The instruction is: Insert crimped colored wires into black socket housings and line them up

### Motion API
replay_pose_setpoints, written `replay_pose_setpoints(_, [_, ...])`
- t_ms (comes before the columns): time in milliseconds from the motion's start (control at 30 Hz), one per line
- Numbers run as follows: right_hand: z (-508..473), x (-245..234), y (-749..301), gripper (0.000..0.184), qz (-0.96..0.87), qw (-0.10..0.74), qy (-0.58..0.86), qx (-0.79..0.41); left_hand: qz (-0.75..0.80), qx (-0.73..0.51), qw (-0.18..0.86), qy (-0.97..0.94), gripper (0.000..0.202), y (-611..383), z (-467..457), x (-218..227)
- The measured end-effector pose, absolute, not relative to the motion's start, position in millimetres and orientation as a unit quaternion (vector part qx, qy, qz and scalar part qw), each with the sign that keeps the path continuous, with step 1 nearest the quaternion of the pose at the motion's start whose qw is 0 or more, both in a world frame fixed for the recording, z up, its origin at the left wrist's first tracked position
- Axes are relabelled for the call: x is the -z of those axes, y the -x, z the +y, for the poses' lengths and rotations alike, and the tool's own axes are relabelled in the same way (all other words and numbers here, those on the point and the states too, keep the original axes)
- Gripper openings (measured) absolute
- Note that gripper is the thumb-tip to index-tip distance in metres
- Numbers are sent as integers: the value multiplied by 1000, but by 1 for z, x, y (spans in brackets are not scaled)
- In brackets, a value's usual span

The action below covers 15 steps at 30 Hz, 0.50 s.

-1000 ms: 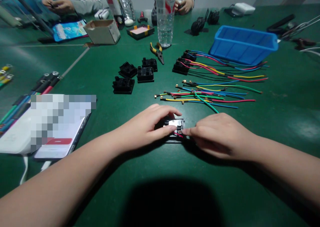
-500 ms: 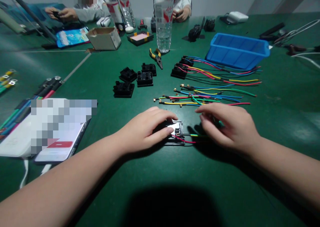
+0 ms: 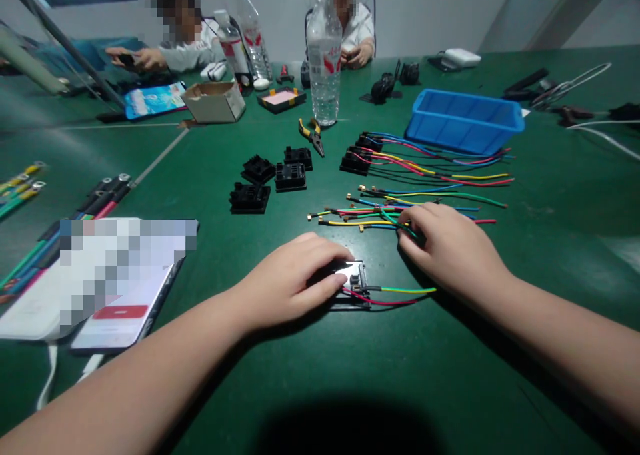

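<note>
My left hand [image 3: 300, 275] is closed around a black socket-like module [image 3: 354, 303] with a metal plate, resting on the green table. A yellow-green wire [image 3: 400, 289] and a red wire [image 3: 387, 302] run rightward from the module. My right hand [image 3: 450, 241] reaches over the loose wires, with thumb and fingertips pinched at a green wire [image 3: 389, 216]; the fingers partly hide the grip. Beside it lie several coloured wires with brass terminals, including a yellow wire [image 3: 345, 223].
Several black modules [image 3: 291, 176] and yellow-handled pliers [image 3: 314, 138] lie beyond my hands. Wired modules [image 3: 356, 160] sit by a blue bin [image 3: 465, 123]. A water bottle [image 3: 325, 75] stands farther back. A phone [image 3: 125, 308] lies left. Two people sit across the table.
My right hand has moved forward from the module's wires to the loose wires, its fingers closing at the green one. My left hand keeps its hold. The camera view has tilted up.
</note>
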State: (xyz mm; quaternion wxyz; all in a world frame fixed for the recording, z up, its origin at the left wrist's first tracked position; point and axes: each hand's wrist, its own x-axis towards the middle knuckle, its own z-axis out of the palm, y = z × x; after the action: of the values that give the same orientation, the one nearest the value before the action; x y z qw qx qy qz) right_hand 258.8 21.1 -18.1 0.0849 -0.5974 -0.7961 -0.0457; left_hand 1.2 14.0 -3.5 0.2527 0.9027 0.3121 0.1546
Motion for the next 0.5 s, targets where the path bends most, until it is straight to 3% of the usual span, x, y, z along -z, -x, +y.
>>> replay_pose_setpoints(500, [17, 18, -257, 10, -838, 133, 527, 53, 309, -153, 248, -905, 23, -2, 15, 3])
